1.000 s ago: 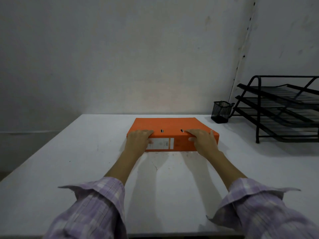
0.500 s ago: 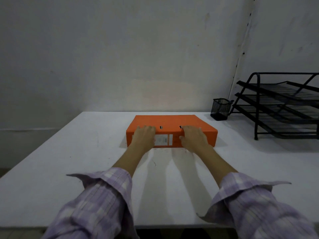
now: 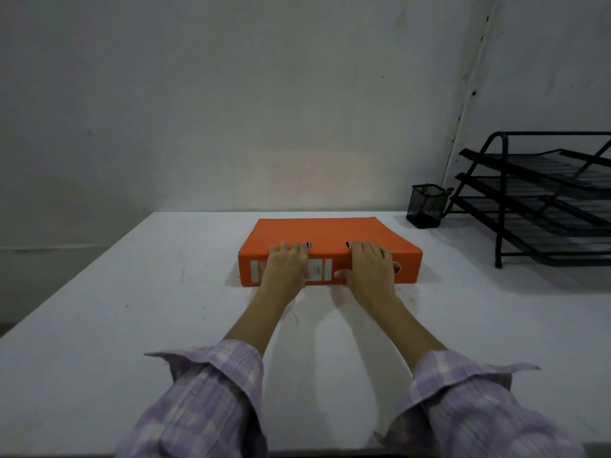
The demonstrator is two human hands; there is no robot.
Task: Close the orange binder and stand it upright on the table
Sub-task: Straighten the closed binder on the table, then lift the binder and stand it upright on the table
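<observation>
The orange binder [image 3: 325, 231] lies flat and closed on the white table [image 3: 99, 309], its spine with a white label facing me. My left hand [image 3: 287, 263] covers the left part of the spine, fingers hooked over the top edge. My right hand [image 3: 370, 266] grips the right part of the spine the same way, thumb against the spine face. A round finger hole shows on the spine just right of my right hand. Both sleeves are lilac plaid.
A black mesh pen cup [image 3: 426, 205] stands at the back right of the table. A black tiered wire paper tray [image 3: 542, 200] fills the far right. A grey wall runs behind the table.
The binder sits a little farther from me in view, and both hands have shifted slightly inward along the spine, fingers curling further over the top edge.
</observation>
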